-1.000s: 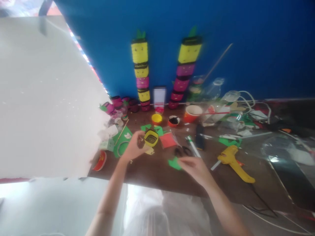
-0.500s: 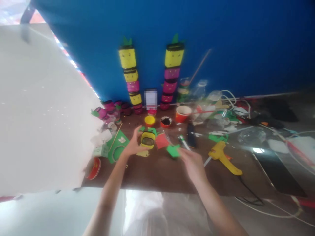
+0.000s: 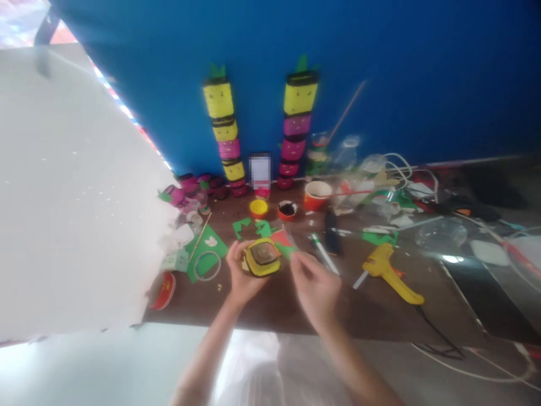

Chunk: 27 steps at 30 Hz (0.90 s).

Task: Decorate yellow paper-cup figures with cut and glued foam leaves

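Observation:
My left hand [image 3: 244, 277] is wrapped round a small yellow cup [image 3: 262, 257] with a black rim, its open top tilted toward me. Between the thumb and fingers of my right hand [image 3: 315, 286] is a green paper piece [image 3: 288, 248], just right of the cup. Behind that piece lies a red paper square [image 3: 279, 237], partly covered. Green paper scraps [image 3: 252, 228] with cut-out gaps lie beyond the cup. A white and green marker [image 3: 323, 254] rests on the table right of my right hand.
A yellow glue gun [image 3: 391, 273] lies at right, its cord trailing off the table. Further right is a dark phone-like slab [image 3: 486, 301]. Paint cups, yellow [image 3: 258, 209] and black [image 3: 287, 211], stand behind. Two stacks of painted cups [image 3: 228, 135] rise against the blue wall.
My left hand has brought the yellow cup nearer and to the right, tipping it. My right hand has moved left with the green paper piece, up close to the cup.

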Each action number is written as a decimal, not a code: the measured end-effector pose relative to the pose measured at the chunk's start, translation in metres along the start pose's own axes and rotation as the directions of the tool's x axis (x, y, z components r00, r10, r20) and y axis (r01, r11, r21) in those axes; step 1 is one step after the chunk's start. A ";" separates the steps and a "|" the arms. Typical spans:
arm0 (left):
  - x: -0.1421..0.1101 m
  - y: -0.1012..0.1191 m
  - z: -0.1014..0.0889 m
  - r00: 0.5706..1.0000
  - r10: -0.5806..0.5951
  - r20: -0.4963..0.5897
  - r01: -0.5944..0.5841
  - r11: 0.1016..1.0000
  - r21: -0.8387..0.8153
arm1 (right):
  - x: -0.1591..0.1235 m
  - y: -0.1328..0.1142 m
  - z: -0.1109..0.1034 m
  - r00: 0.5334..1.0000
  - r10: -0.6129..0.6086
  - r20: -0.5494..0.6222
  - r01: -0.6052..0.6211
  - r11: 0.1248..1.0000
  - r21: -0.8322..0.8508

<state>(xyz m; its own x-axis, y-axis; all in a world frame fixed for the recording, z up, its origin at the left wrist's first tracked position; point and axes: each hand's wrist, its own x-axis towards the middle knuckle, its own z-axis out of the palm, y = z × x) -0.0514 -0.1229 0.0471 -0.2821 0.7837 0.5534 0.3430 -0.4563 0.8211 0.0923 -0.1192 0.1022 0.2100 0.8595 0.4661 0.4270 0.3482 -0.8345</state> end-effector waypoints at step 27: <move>-0.010 0.002 0.005 0.998 -0.054 -0.035 0.055 0.998 0.010 | -0.010 -0.004 -0.002 0.987 0.102 0.125 -0.123 0.977 0.177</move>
<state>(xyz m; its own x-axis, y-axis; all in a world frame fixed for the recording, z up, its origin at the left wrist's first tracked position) -0.0437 -0.1292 0.0426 -0.3312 0.7922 0.5126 0.3361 -0.4085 0.8486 0.0906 -0.1295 0.1013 0.1404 0.9305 0.3383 0.2358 0.3004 -0.9242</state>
